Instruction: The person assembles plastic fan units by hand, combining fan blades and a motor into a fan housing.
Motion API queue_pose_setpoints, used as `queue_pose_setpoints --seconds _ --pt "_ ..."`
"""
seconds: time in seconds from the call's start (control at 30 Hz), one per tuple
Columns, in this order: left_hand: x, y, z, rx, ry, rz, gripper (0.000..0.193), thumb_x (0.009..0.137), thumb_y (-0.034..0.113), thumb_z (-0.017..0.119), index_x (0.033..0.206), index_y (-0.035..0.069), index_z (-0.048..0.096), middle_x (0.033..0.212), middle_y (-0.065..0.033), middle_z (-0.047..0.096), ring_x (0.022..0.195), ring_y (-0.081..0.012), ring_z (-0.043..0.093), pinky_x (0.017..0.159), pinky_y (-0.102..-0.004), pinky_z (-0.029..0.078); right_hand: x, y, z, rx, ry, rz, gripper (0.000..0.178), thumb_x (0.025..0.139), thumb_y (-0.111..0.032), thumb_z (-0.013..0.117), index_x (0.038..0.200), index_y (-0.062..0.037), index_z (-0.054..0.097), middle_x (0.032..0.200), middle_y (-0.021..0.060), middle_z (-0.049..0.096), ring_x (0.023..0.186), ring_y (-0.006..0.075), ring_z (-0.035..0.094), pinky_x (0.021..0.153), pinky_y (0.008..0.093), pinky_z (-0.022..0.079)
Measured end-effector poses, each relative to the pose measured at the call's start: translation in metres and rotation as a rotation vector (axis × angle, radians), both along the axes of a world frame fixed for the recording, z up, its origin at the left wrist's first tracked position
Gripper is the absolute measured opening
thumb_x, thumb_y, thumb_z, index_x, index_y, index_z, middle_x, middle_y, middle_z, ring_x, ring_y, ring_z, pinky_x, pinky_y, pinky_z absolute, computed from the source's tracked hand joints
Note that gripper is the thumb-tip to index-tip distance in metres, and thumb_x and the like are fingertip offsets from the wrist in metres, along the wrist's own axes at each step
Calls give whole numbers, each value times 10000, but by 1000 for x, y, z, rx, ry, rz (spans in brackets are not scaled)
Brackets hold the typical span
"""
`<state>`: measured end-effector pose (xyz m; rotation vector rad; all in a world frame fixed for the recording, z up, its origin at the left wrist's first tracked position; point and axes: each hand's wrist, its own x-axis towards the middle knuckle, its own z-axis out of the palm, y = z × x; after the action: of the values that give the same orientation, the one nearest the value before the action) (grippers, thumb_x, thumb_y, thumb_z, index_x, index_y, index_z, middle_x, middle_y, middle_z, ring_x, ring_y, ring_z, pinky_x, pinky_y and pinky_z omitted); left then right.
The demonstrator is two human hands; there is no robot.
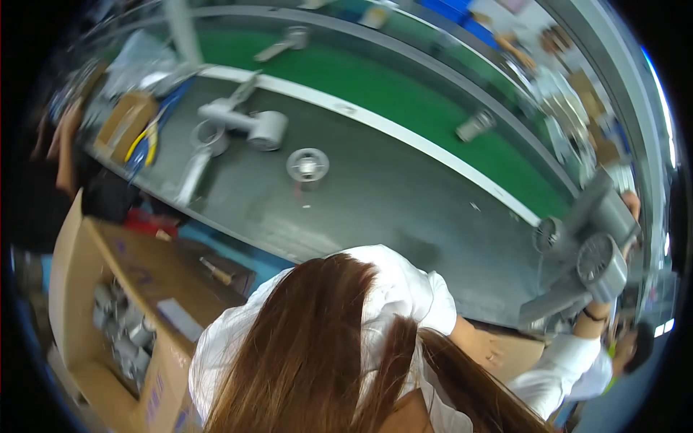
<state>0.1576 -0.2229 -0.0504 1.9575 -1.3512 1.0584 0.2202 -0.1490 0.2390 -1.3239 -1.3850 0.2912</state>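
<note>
At the right, my right hand (631,207) is closed round a bunch of grey hair dryer housings (603,267) with round barrels, grilles and handles. They hide much of the hand and its fingers. My left hand (480,343) lies low beside the table's near edge, at a brown cardboard box (521,355). Its fingers look stretched out, though blurred, and nothing shows in them. Across the dark workbench (375,209), at the left, lie a grey dryer housing (267,130) and a ring-ended handle piece (193,173). A round motor part (308,166) sits nearer the middle.
A large open carton (162,289) with grey parts stands at the lower left. Yellow-handled pliers (146,148) and a small cardboard box (127,124) lie at the bench's left end. Beyond a white rail, a green conveyor (390,108) carries grey parts. Other people work nearby.
</note>
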Motion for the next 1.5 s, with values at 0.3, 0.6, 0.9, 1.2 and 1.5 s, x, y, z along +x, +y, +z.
queue_pose_setpoints --seconds 0.3,0.6,0.9,1.2,1.5 --pt "-32 145 22 117 -18 434 493 758 201 606 1173 -46 509 1265 -222 526 1131 -354 509 959 -438 398 -188 350 -44 -162 141 801 466 717 -192 703 1139 -118 520 1001 -6 563 908 107 551 771 256 477" --pt "-81 266 40 288 23 672 474 750 223 613 1138 -37 529 1282 -222 515 1138 -342 506 952 -429 403 -391 470 -78 -370 336 990 505 585 -51 742 1050 -26 546 861 83 605 738 191 615 695 323 521" --pt "-115 308 33 269 101 801 457 742 244 621 1102 -27 550 1299 -222 504 1145 -330 504 944 -419 407 -476 535 -132 -879 -28 641 511 485 -215 807 882 54 633 857 123 615 756 225 622 654 319 496" --pt "-136 303 20 257 206 841 441 735 266 628 1067 -18 570 1316 -221 493 1152 -318 502 937 -410 411 -489 540 -183 -826 -473 609 768 484 -438 858 1039 53 656 1120 178 637 1024 274 619 832 345 491" --pt "-239 274 161 221 292 711 427 727 288 635 1032 -8 590 1333 -221 482 1158 -306 500 930 -401 416 -396 457 -86 -768 -573 791 891 706 -511 744 1312 72 451 1220 222 542 980 249 586 868 371 485"
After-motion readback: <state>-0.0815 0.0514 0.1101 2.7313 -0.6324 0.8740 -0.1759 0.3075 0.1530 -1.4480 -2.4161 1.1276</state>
